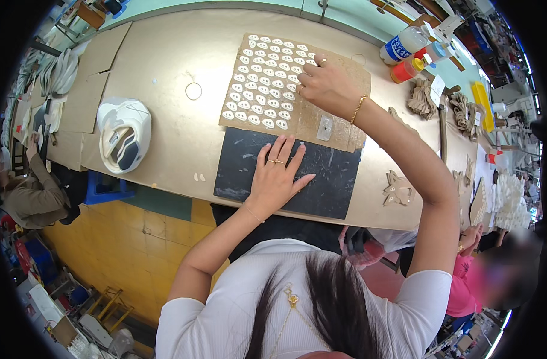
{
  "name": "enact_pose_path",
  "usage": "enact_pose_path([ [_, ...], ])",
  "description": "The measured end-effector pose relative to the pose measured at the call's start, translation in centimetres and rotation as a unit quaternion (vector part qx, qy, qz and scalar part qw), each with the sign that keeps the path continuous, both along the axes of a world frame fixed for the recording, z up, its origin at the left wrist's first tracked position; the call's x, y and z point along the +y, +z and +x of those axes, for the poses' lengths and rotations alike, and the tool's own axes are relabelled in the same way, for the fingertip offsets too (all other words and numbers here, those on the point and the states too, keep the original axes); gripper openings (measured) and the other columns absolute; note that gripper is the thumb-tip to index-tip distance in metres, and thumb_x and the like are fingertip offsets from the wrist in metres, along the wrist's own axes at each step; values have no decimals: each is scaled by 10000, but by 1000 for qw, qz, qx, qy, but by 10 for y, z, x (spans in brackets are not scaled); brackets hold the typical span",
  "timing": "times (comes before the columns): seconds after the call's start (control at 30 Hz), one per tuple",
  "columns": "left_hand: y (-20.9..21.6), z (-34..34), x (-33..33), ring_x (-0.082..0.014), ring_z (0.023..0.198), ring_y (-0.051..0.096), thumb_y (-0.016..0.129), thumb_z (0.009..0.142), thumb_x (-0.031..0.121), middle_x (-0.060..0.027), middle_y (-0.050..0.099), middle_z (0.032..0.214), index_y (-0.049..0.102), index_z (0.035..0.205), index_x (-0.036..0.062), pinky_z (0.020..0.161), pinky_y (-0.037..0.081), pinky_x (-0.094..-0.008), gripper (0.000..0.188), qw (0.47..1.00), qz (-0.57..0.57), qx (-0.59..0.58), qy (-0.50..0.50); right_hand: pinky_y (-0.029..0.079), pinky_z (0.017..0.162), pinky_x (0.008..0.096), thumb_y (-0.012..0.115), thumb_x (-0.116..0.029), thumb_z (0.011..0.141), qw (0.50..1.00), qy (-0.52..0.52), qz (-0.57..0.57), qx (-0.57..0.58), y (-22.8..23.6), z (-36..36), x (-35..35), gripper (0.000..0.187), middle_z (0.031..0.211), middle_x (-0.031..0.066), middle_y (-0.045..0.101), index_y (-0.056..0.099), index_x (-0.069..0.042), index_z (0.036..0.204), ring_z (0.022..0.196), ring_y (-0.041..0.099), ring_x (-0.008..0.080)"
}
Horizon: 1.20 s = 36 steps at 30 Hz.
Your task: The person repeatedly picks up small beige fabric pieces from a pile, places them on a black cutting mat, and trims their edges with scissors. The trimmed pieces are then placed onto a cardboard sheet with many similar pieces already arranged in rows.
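A worker's right hand (325,84) reaches to twelve o'clock, fingers curled narrow at the edge of a cardboard sheet (339,128) lined with neat rows of small white oval pieces (263,84); whether a piece is pinched cannot be told. Her left hand (276,176) lies flat, fingers spread wide, on a matte black mat (237,173) at six o'clock. Good placing likely calls for keeping rows even and spacing tight. At nine o'clock rests a glossy white shoe (124,133); capped bottles (405,57) stand at two o'clock.
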State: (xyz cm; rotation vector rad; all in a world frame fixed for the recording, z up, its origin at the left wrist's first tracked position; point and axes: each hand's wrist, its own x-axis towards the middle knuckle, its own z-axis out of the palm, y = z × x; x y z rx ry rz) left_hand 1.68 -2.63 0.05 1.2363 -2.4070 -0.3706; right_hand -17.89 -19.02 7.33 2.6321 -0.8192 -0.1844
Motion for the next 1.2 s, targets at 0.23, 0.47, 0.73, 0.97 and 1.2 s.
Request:
enact_pose_path([
  [0.23,-3,-3,1,-331,1426,392,691,903,500,-170,473,1498,581,1393,96,1143,315,-523,645,1000,-20,-17,13,559,758,400,710,-193,846,970,-141,199,2,1,1,-25,91,866,39,751,770,-142,892,890,721,227],
  [0.47,-2,-4,2,-339,1413,411,694,903,484,-171,488,1487,582,1394,99,1137,335,-520,634,999,-26,-12,17,558,743,400,742,-235,851,922,-186,320,-110,10,-11,-10,132,884,61,753,783,-168,957,877,717,255],
  [0.73,-2,-3,2,-342,1411,410,685,913,477,-180,484,1485,582,1394,99,1141,327,-527,620,999,-27,-31,11,560,728,411,746,-216,839,936,-209,220,-177,5,-17,15,137,869,80,742,779,-139,948,862,717,275],
  [0.97,-2,-2,1,-342,1418,397,683,917,470,-181,475,1491,573,1403,101,1145,317,-528,620,999,-21,-25,10,567,713,410,736,-191,829,942,-198,217,-161,-4,-8,10,103,854,92,737,757,-106,883,855,720,284],
  [1.2,-1,-2,2,-339,1416,400,689,915,460,-176,476,1491,579,1397,99,1142,319,-528,611,1000,-16,-21,10,573,692,407,735,-188,824,958,-156,201,-133,-5,-2,8,86,835,85,734,748,-108,853,851,728,270],
])
